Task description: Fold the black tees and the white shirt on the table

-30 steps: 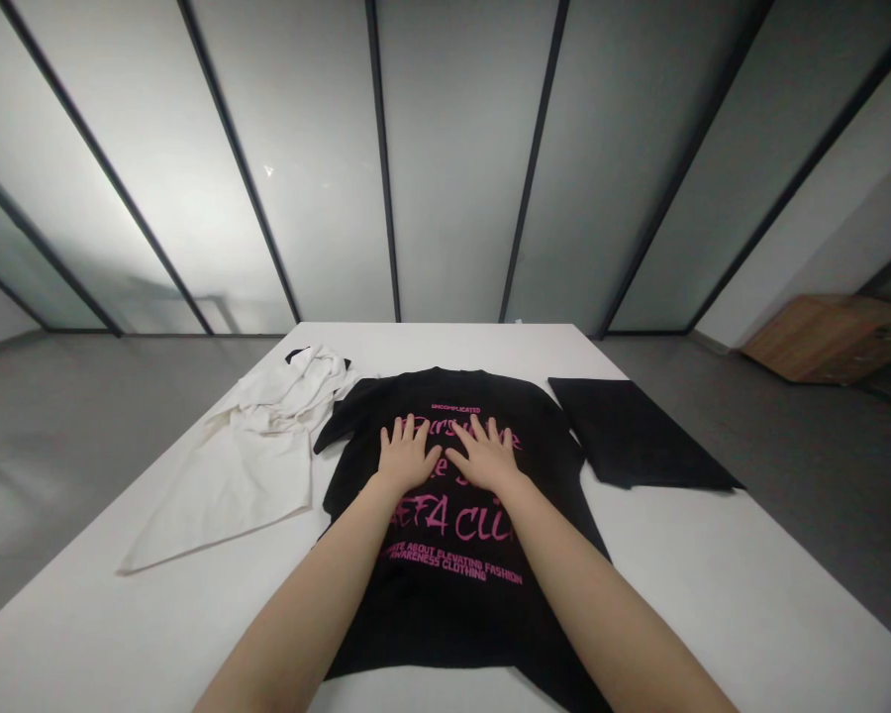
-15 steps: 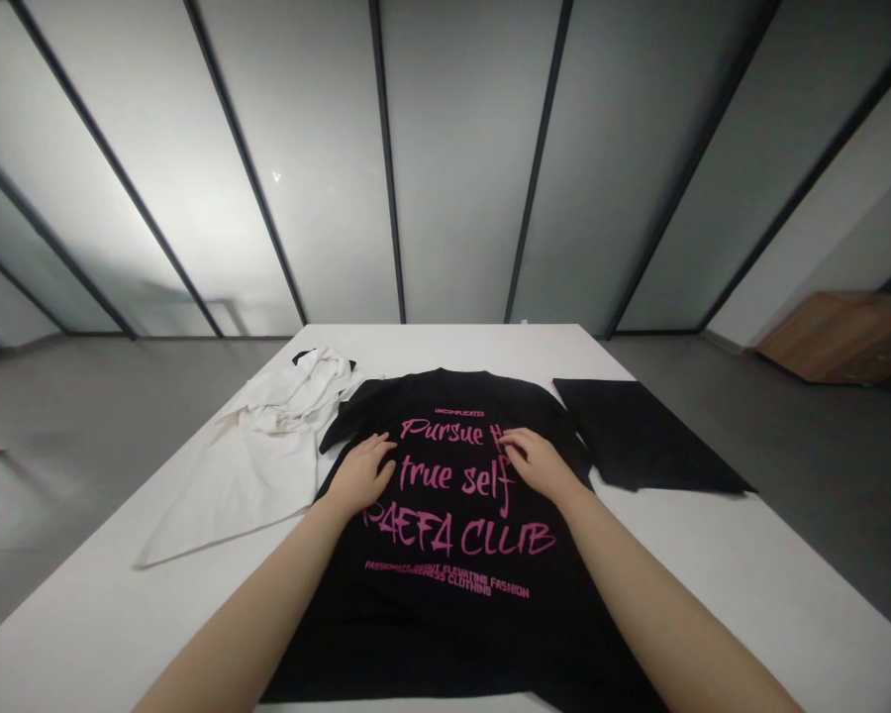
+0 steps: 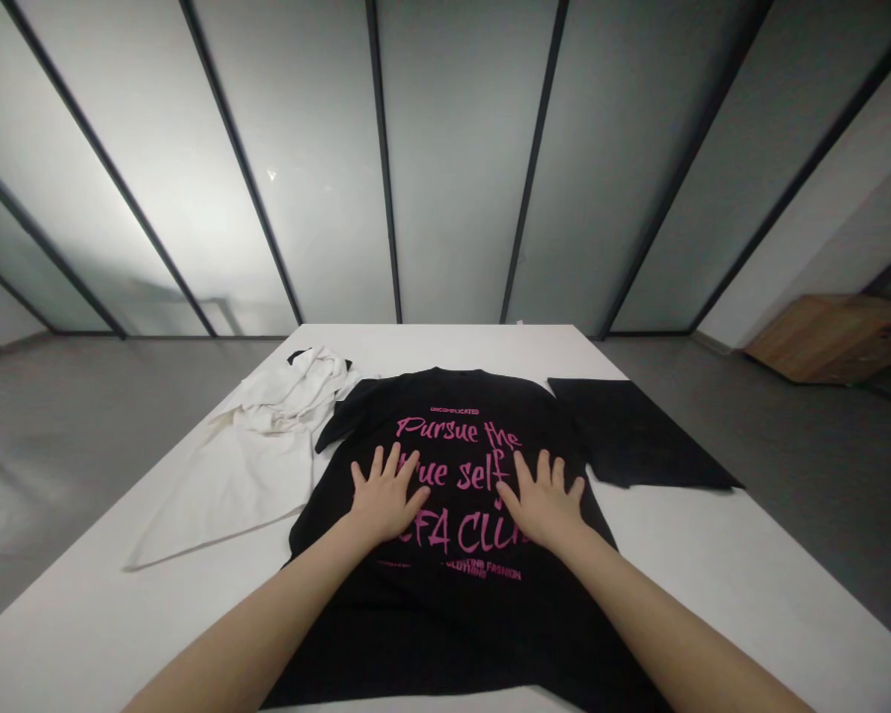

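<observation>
A black T-shirt with pink lettering lies spread out in front of me, its collar toward the far end. My left hand rests on the left part of the lettering, fingers spread and holding nothing. On the right part of the print, my right hand lies in the same way, fingers apart. Both palms face down on the cloth and cover some of the letters.
The shirt lies on a white table. Left of it is a crumpled white garment with a black piece at its far end. A folded black cloth lies to the right. Behind stand frosted glass panels; a wooden cabinet stands far right.
Both hands have moved nearer to me over the shirt, and their fingers have spread. The word "the" in the print now shows, while parts of lower lines are covered.
</observation>
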Available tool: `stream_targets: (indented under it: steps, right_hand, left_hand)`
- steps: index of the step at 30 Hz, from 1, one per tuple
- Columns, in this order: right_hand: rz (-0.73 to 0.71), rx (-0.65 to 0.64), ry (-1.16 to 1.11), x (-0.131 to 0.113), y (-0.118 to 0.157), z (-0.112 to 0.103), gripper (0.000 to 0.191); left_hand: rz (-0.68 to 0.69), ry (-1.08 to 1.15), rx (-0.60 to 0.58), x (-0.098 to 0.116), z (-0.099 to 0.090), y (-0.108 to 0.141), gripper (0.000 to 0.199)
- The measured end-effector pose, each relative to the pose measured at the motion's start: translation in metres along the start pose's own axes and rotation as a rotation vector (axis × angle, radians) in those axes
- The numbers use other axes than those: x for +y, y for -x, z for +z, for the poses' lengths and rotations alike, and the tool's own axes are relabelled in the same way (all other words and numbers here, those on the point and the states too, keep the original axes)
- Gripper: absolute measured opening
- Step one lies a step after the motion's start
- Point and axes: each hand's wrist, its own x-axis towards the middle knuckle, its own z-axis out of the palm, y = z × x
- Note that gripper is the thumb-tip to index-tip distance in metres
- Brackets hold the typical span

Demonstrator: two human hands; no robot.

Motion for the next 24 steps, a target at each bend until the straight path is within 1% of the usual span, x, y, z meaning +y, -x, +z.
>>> stream_targets:
  steps: [5, 10, 15, 18, 21, 24]
  right_hand:
    - [0.004, -0.023, -0.037, -0.002, -0.046, -0.016, 0.085]
    - [-0.030, -0.025, -0.051, -0.006, -0.090, -0.026, 0.085]
    - [-0.056, -0.011, -0.038, -0.006, -0.121, -0.033, 0.084]
    - [-0.082, 0.018, -0.052, -0.004, -0.129, -0.035, 0.083]
    - [-0.103, 0.055, -0.065, -0.003, -0.129, -0.035, 0.079]
    - [-0.130, 0.159, -0.118, -0.002, -0.123, -0.034, 0.068]
  left_hand:
    - [-0.071, 0.038, -0.014, -0.007, -0.005, -0.046, 0.078]
    - [-0.113, 0.059, -0.028, -0.014, -0.012, -0.086, 0.082]
    - [-0.111, 0.043, -0.001, -0.023, -0.014, -0.122, 0.081]
    - [-0.098, 0.041, 0.020, -0.027, -0.014, -0.134, 0.079]
    - [-0.096, 0.067, 0.057, -0.028, -0.015, -0.135, 0.074]
    - [-0.086, 0.128, 0.195, -0.028, -0.016, -0.125, 0.057]
